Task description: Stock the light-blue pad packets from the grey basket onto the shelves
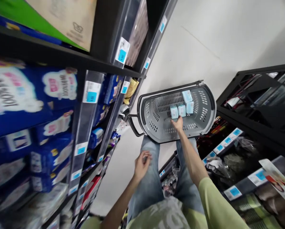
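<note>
- Floor (204, 41): pale, runs far btwn & beyond the shelves.
- Left shelf (104, 63): tall, black, several levels, stocked w/ bagged goods.
- Right shelf (252, 136): black too, w/ wrapped goods on its lower level, near side.
- Jeans (146, 190): blue, both legs at the near side, far ends under the basket's near rim.
- Basket (160, 136): grey plastic w/ slotted walls, in the mid of the scene, btwn the two shelves; can't tell what bears its wt.
- Dark-blue packs (37, 98): on left shelf, near side, w/ white cloud-shaped labels; print partly blurred.
- Left hand (142, 165): over the left leg, outside the basket & near its rim; grip empty, fingers loosely curled, part open.
- Right hand (177, 123): inside the basket, fingertips at the near edge of the pale-blue packs; can't tell if grip is closed on one or only touching.
- Pale-blue packs (182, 110): 4 visible, small, in basket right of mid; 2 side by side at the hand, 2 more just right/far.
- Price tags (91, 97): white/blue, along both shelves' edges.
</note>
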Motion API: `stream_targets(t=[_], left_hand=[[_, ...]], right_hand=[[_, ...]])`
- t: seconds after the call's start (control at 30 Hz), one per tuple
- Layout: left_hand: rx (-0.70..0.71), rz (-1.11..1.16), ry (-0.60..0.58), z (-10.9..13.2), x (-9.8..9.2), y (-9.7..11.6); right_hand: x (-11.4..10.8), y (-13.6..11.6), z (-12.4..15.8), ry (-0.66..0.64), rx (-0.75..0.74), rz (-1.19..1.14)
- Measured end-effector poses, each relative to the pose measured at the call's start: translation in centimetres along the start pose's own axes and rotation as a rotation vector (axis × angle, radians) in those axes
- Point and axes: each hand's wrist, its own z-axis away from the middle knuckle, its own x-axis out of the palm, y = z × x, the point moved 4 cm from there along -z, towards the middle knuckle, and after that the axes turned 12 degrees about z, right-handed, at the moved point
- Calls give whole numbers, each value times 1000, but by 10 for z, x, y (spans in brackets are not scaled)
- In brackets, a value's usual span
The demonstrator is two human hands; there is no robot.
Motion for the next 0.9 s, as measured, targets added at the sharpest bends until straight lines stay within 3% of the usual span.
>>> stream_targets(t=[0.2, 0.33, 0.43, 0.57, 0.73, 0.83, 0.9], left_hand=[[60, -58, 173, 2, -31, -1], [69, -109, 203, 8, -45, 0], [63, -92, 196, 9, -47, 2], [46, -70, 168, 7, -40, -1], [15, -58, 135, 6, -29, -10], [5, -68, 119, 6, -23, -14], [4, -53, 105, 5, -18, -15]], right_hand=[[55, 21, -79, 22, 151, 119], [82, 29, -97, 27, 195, 127], [86, 25, -99, -3, 200, 74], [71, 10, -86, -204, 106, -93], [16, -16, -36, -493, -98, -238], [-23, -31, -14, -563, -190, -223], [-45, -40, -3, -543, -231, -195]])
